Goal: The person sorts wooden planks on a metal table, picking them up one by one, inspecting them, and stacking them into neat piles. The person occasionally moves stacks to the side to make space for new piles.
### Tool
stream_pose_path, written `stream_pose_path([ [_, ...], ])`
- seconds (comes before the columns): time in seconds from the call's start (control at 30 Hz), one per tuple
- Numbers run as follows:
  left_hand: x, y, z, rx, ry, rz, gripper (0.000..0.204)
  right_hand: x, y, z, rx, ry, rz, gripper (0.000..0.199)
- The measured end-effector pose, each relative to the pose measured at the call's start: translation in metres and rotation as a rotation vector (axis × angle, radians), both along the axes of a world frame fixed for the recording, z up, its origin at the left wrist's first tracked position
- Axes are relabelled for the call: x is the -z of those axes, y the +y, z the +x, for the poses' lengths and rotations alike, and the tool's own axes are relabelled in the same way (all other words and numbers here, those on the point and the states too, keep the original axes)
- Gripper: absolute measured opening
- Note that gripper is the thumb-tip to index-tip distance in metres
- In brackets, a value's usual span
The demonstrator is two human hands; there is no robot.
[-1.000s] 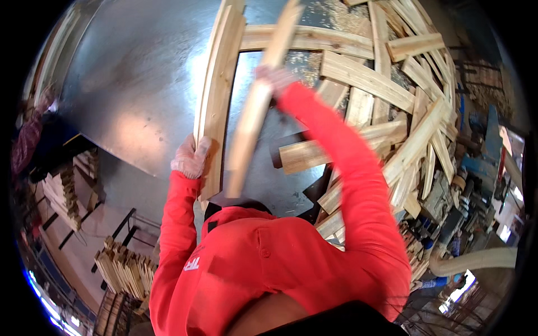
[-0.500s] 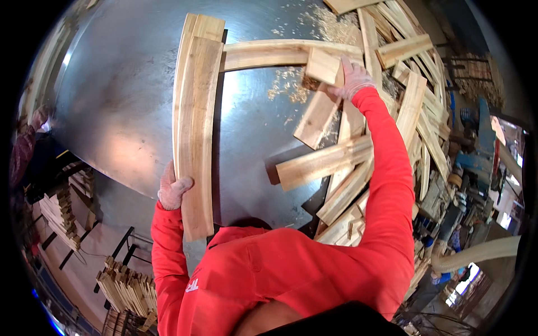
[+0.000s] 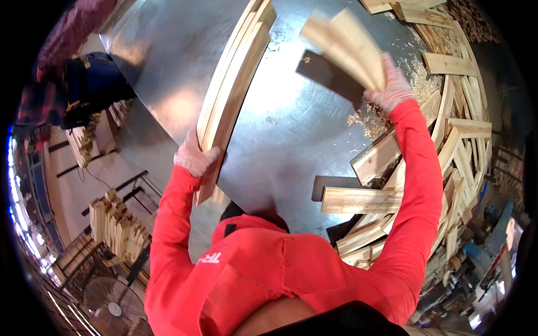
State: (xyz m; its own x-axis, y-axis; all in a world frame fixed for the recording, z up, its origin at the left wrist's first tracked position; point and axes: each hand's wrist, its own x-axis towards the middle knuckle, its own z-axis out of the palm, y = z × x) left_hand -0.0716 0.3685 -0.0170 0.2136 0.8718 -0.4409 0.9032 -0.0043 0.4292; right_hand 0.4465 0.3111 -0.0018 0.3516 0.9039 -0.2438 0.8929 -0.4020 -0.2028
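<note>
My left hand [image 3: 196, 157], in a pale glove, is closed round the near end of a stack of long wooden boards [image 3: 232, 103]. The stack slants up and away over the metal table [image 3: 263, 143]. Farther right my right hand [image 3: 390, 87], gloved too, grips wooden planks [image 3: 347, 47] by their near right end. At least two seem to overlap there, though motion blurs them. They are raised off the tabletop, with a dark shadow below. Beside my right forearm lie a loose board [image 3: 361, 200] and another short board [image 3: 376, 159].
A heap of loose boards [image 3: 465, 129] covers the table's right side, with wood shavings [image 3: 372, 120] next to it. Another person's sleeve [image 3: 70, 33] shows at the upper left. Below stand stacked wood pieces [image 3: 117, 224] and a round fan [image 3: 115, 308].
My right hand has lifted planks off the table's right side and swung them up and away. The left-hand stack has tilted, its far end leaning right. The whole view has turned.
</note>
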Motion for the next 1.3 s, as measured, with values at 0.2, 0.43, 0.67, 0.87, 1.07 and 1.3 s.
stream_pose_path([
  [0.2, -0.022, 0.022, 0.037, 0.090, 0.064, -0.070, 0.089, -0.092, 0.032, -0.016, 0.434, 1.477, 0.340, 0.083],
  [0.43, -0.040, 0.016, 0.053, 0.215, 0.090, -0.080, 0.109, 0.039, 0.077, -0.211, 0.349, 0.519, -0.177, 0.093],
  [0.67, -0.032, -0.003, 0.070, 0.201, 0.350, 0.050, 0.108, 0.080, 0.023, -0.237, 0.475, 1.224, -0.032, 0.060],
  [0.87, 0.004, 0.029, 0.026, -0.268, -1.348, -1.064, 0.083, 0.081, -0.035, -0.320, 0.440, 1.667, 0.379, 0.068],
  [1.07, 0.039, 0.073, 0.020, -0.212, -0.592, -0.346, 0.066, 0.033, -0.015, -0.352, 0.374, 1.322, 0.362, 0.086],
  [1.3, -0.027, 0.048, 0.077, 0.133, 0.306, 0.157, 0.116, 0.100, 0.004, -0.350, 0.055, 1.368, 0.285, 0.075],
])
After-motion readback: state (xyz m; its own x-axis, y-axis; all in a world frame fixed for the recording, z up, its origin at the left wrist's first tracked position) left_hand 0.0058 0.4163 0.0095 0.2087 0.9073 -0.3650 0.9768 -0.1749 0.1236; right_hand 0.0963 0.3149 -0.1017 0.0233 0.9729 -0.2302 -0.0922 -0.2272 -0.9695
